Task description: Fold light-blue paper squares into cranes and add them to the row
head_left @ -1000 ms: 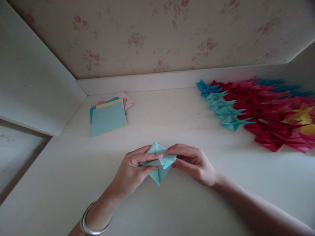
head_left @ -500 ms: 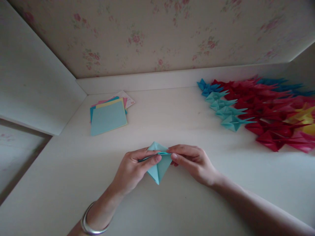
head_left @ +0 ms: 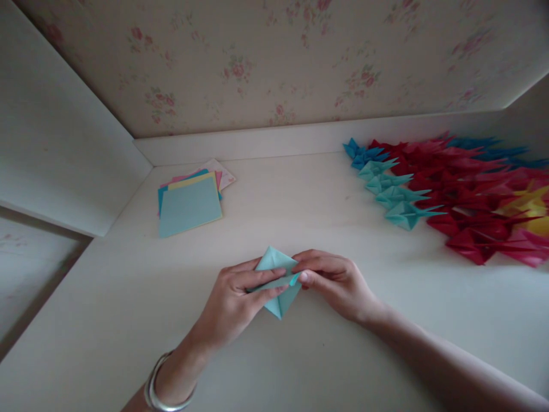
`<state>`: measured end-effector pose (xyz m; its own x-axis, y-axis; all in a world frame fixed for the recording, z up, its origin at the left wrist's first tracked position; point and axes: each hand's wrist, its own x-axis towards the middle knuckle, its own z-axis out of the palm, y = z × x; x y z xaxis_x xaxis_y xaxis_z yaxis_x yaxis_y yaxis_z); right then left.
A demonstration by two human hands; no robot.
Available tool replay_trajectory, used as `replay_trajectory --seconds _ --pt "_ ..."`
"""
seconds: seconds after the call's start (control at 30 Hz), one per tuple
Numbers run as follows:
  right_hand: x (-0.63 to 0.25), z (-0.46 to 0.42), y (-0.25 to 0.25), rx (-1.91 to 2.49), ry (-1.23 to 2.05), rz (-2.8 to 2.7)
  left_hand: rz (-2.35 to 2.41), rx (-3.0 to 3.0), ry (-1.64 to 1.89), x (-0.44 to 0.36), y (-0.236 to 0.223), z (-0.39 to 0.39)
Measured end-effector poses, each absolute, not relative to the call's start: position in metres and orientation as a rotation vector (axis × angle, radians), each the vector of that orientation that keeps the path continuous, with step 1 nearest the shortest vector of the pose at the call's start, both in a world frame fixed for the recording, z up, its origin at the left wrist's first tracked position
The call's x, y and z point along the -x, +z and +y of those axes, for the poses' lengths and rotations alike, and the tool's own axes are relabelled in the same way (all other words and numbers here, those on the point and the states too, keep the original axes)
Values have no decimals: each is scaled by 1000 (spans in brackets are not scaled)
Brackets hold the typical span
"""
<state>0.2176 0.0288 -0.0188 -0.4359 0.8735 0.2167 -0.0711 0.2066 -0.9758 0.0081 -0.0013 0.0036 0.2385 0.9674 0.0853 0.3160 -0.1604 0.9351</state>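
A half-folded piece of light blue paper point(head_left: 278, 274) rests low over the white table point(head_left: 300, 355), near its middle. My left hand point(head_left: 234, 300) pinches the paper's left side, thumb on top and fingers beneath. My right hand point(head_left: 332, 280) pinches the right side, fingertips meeting the left hand's at a fold line. One pointed corner sticks up behind the fingers and another points down toward me. A silver bangle point(head_left: 160, 389) sits on my left wrist.
A stack of square coloured sheets point(head_left: 189, 203), light blue on top, lies at the back left. Several folded paper cranes point(head_left: 454, 189) in teal, red, pink and yellow are spread along the back right. A floral wall point(head_left: 274, 63) stands behind.
The paper's flap, which stood open a second ago, is now pressed flatter. Both hands stay on it, shifted only slightly.
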Motion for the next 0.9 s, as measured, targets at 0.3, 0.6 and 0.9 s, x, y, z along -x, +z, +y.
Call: replay_trajectory --seconds 0.3,0.6,0.9 --pt "-218 28 -18 763 1365 -1554 1029 -1778 796 -8 12 0" --pt "-218 27 -22 835 1276 -1557 1062 -1753 762 -10 9 0" --pt "-213 24 -21 938 1255 -1594 1186 -1618 766 -16 3 -5"
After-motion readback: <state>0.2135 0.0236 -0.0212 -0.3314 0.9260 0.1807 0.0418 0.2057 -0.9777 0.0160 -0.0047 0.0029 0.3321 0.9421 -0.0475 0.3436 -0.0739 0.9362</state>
